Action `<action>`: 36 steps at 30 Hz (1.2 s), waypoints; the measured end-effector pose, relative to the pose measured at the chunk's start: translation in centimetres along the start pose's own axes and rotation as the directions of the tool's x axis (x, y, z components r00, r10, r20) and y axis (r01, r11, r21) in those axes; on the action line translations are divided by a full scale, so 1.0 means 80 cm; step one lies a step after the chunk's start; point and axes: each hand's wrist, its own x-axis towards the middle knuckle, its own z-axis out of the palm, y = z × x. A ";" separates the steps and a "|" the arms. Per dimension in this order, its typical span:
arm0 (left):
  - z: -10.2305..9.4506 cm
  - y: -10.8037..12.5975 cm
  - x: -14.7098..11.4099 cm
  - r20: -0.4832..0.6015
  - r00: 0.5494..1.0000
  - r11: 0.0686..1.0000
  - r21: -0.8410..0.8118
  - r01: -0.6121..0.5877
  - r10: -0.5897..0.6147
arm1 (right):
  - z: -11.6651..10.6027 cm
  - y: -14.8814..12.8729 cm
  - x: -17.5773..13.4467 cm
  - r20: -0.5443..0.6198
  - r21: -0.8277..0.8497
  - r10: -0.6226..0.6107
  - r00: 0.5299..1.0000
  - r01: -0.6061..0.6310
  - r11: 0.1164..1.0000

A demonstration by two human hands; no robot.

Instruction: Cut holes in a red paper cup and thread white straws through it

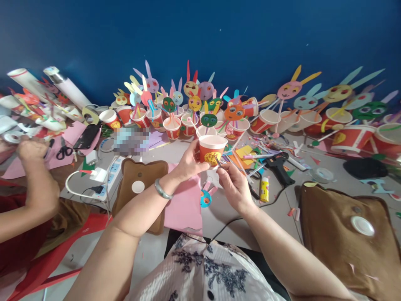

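My left hand [189,160] is wrapped round the side of a red and white paper cup [210,150] with a yellow print, held upright above the table. In my right hand [234,184], thumb and fingers pinch a thin dark pointed tool [218,162]. Its tip meets the front of the cup near the yellow print; most of the tool is hidden in the fingers, so its kind is unclear. Below the hands lies a blue paper rabbit face [206,198] with pink ears, beside a sheet of pink paper [184,209].
Rows of cups with paper rabbit heads [209,120] line the blue wall. A black glue gun [278,167], a yellow glue bottle [265,190] and paper scraps lie right. Brown cushions [335,246] flank me. At left are a power strip [113,173] and another person's hand [33,148].
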 end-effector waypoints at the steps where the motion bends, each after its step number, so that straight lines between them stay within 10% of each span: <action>1: 0.000 0.000 0.000 -0.005 1.000 1.000 0.007 -0.004 0.004 | 0.000 -0.001 0.000 -0.001 -0.002 -0.002 1.000 0.002 1.000; 36: -0.002 -0.016 0.002 0.030 0.998 0.995 0.079 -0.057 0.055 | -0.004 0.001 0.000 -0.064 0.012 -0.041 0.997 0.042 0.999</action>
